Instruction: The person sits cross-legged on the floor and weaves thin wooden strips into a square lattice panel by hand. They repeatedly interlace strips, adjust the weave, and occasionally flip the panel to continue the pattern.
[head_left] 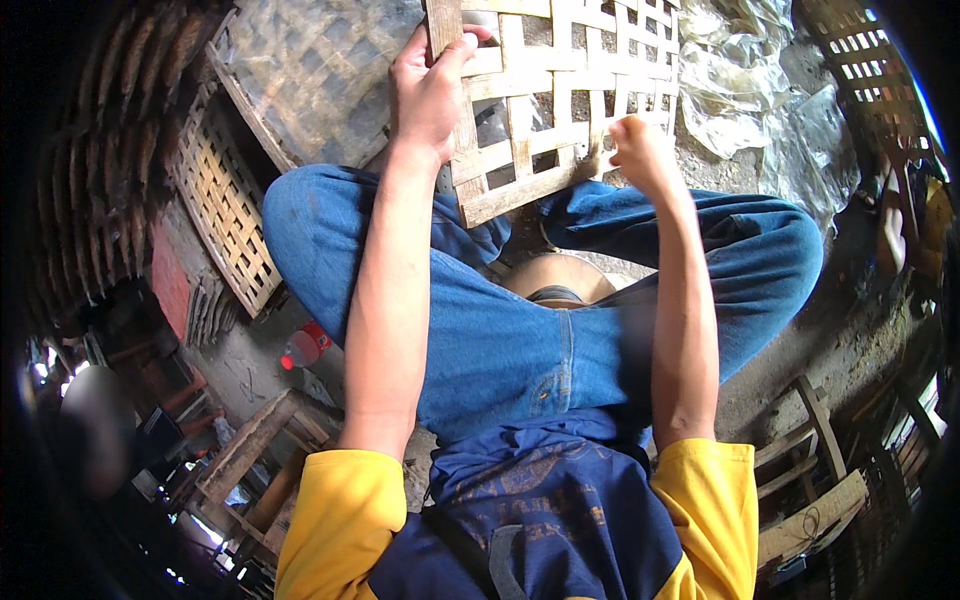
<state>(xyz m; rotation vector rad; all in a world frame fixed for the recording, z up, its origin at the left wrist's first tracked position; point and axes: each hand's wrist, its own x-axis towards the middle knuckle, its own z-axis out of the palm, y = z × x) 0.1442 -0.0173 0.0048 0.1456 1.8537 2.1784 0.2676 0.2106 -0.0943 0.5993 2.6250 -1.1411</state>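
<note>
A lattice panel of woven pale bamboo strips (518, 135) stands tilted over my crossed legs, edged with wooden bars (530, 192). My left hand (430, 95) is wrapped round its left side bar, thumb in front and fingertips showing behind. At the panel's lower right is my right hand (645, 160), its fingers curled closed close to the strips. Whatever it pinches, if anything, is too small to make out. The panel's top runs out of the picture.
Another woven panel (225, 190) leans at the left, below a plastic-covered frame (310, 70). Crumpled clear plastic sheeting (735, 80) lies at the far right. A red-capped bottle (308, 345) is beside my left knee. Wooden frames (815, 430) stand at the lower right.
</note>
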